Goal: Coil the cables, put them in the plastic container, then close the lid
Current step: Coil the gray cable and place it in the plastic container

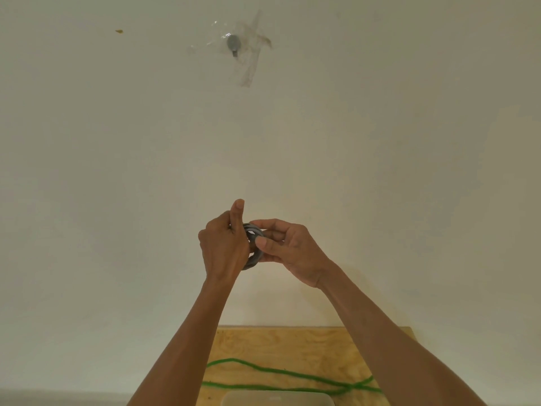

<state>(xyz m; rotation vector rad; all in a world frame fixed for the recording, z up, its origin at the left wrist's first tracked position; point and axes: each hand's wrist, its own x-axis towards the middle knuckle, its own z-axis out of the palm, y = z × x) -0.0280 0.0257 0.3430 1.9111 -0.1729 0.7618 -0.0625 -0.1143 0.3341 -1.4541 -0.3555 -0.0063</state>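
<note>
A person's left hand [224, 247] and right hand [288, 249] together grip a small coiled grey cable [253, 246], raised before a cream wall [380, 171], above a plywood table [292, 347] crossed by green yarn [281, 372].

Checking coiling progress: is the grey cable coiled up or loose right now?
Coiled. The grey cable sits in stacked loops, gripped between the left hand and right hand, raised above the wooden table.

Grey cable coil [252, 247] half hidden behind hands, container [278, 398] cropped at bottom edge
</note>
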